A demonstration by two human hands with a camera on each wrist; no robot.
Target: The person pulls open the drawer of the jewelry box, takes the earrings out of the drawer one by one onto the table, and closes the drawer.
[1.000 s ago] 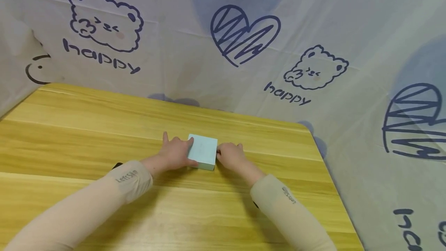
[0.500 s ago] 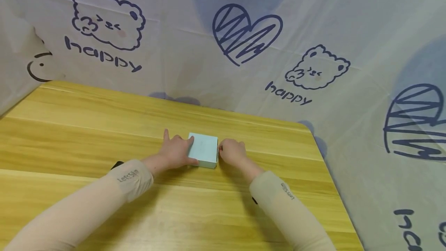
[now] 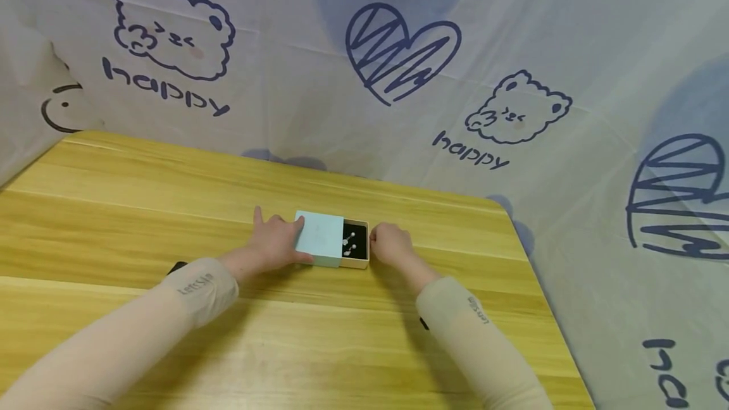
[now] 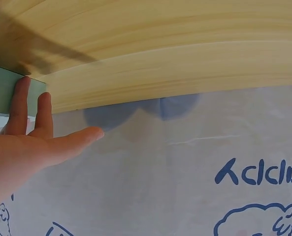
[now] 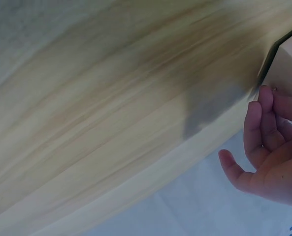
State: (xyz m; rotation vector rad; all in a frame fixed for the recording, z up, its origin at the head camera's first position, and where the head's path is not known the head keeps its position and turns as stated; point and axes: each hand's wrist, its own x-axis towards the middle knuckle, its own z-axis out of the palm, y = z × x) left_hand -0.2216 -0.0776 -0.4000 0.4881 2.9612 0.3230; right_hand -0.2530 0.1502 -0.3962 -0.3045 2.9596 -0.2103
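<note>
A pale blue jewelry box [image 3: 320, 239] lies on the table in the head view, its inner drawer [image 3: 354, 264] slid partly out to the right. Black lining shows inside, bearing a pair of shiny earrings [image 3: 350, 244] with pearl-like ends. My left hand [image 3: 272, 242] grips the left side of the box's sleeve, thumb at the near edge and a finger on the top. At the drawer's right end, my right hand [image 3: 393, 248] has curled fingers. The right wrist view shows its thumb and finger [image 5: 266, 98] pinching at the middle of the drawer's end face.
The wooden table [image 3: 273, 347] extends around the box, with its right edge beyond the right arm. Behind it hangs a pale cloth [image 3: 285, 93] printed with bears, hearts and lettering.
The box was fully closed a second ago, then a thin gap appeared at its right side. Now the drawer is partly out and the earrings show. The left hand and sleeve have shifted left, the right hand right.
</note>
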